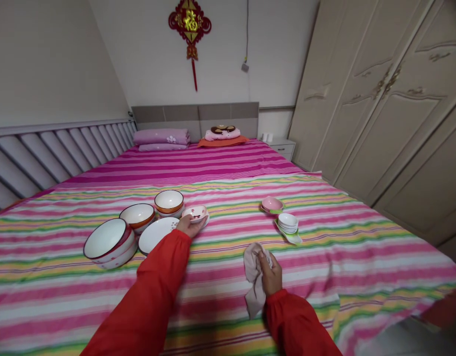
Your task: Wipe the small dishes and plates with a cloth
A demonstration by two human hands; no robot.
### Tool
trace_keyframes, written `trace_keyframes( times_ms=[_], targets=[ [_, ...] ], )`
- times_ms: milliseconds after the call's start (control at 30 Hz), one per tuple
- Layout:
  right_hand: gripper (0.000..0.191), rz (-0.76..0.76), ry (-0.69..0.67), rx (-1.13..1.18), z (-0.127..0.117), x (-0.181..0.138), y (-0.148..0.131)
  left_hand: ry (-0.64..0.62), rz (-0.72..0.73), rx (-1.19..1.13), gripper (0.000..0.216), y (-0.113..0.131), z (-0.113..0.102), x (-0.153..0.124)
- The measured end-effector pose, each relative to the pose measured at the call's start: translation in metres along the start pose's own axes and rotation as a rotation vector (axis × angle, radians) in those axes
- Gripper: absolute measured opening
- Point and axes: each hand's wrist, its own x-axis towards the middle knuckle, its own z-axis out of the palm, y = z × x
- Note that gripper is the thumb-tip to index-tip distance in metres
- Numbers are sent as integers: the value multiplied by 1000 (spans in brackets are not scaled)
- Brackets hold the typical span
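My left hand point(190, 226) grips the near rim of a small white bowl with a red pattern point(198, 211); a pale dish edge shows beneath it, and I cannot tell whether the two touch. A crumpled beige cloth point(253, 269) hangs from the closed fingers of my right hand point(271, 273), just above the bedspread. Close to my left hand are a wide white plate point(156, 234), an orange-brown bowl stack point(168, 201) and another brown-rimmed bowl point(137, 215). Farther left, large dark-red-rimmed bowls point(108, 240) are stacked and tilted.
Beyond my right hand, a pink bowl point(272, 203) and several small white bowls point(288, 222) sit on green-edged dishes. A striped sheet point(220, 291) covers the bed. Folded bedding point(161, 138) lies by the headboard point(228, 117). Wardrobe doors point(394, 113) stand at the right.
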Motion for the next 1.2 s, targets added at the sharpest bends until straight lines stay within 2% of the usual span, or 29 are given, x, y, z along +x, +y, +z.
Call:
trace_keyframes(
  times_ms=[67,133,267,400,533,633,767,900,1000,1100,1200],
  targets=[
    [42,-5,-4,-2,0,0,0,-45,4,14,67,-9,-8,-19],
    [42,-2,-4,-7,0,-1,-2,-174,-21,54,75,-23,-21,-37],
    [45,41,13,-12,2,-1,-6,-242,-37,43,71,-57,-53,-58],
    [44,88,-4,38,5,0,-10,-316,-102,-24,42,-84,-74,-55],
    [37,149,-55,170,9,2,-13,-318,-124,-40,48,-96,-82,-46],
    [27,161,-51,129,18,1,-20,-346,-118,-29,46,-98,-83,-45],
    [33,51,-115,109,50,-5,-38,-427,-131,-2,52,-100,-82,-48],
    [25,-116,-216,-20,90,-7,-48,-476,-140,22,52,-103,-85,-45],
    [17,-200,-212,-245,111,-8,-35,-490,-127,20,49,-106,-88,-42],
    [17,-318,-215,-409,121,-15,-14,-507,-131,-5,49,-108,-91,-40],
    [27,-461,-379,-507,122,-26,0,-514,-160,-42,50,-109,-93,-39]
  ],
)
